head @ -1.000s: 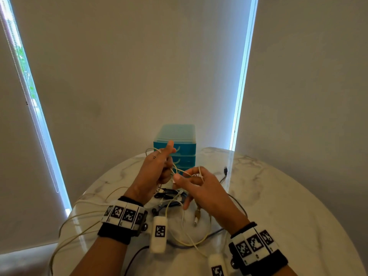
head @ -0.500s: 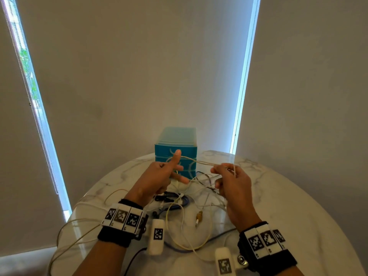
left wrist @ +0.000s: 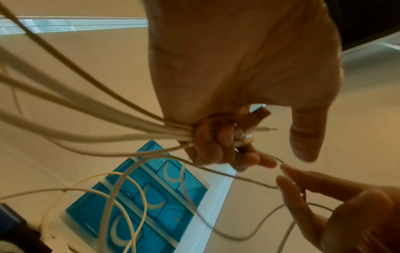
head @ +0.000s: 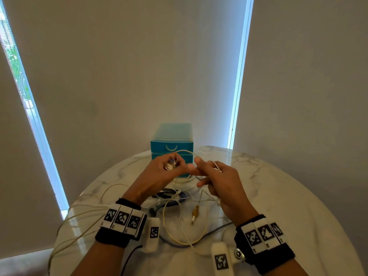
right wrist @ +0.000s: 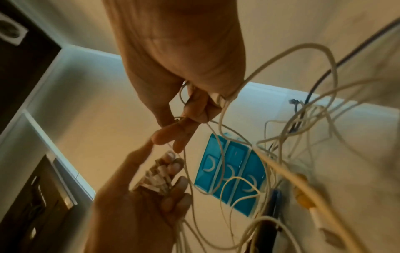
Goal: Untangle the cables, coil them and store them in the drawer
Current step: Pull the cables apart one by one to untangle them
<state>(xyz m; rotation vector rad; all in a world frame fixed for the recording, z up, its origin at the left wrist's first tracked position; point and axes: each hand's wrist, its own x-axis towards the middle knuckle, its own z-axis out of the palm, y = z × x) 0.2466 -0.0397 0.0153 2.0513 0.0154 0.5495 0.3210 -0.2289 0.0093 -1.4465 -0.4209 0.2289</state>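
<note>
Currently, step: untangling, judged early.
Left hand (head: 159, 172): fist clamps bundled plug ends (left wrist: 249, 130).
Right hand (head: 221, 180): pinches one thin cable (left wrist: 227, 172).
Cables (head: 179, 222): mostly on worktop (head: 278, 196).
Drawer unit (head: 172, 144): closed, behind.
Next: draw strand free.

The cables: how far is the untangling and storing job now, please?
Early stage. Done: the left hand grips a bundle of connector ends, so several ends are gathered. In hand: the right hand pinches a thin white cable near the left fingers. Left: loose cables lie tangled on the table; nothing is coiled; the blue drawer unit looks closed.
</note>
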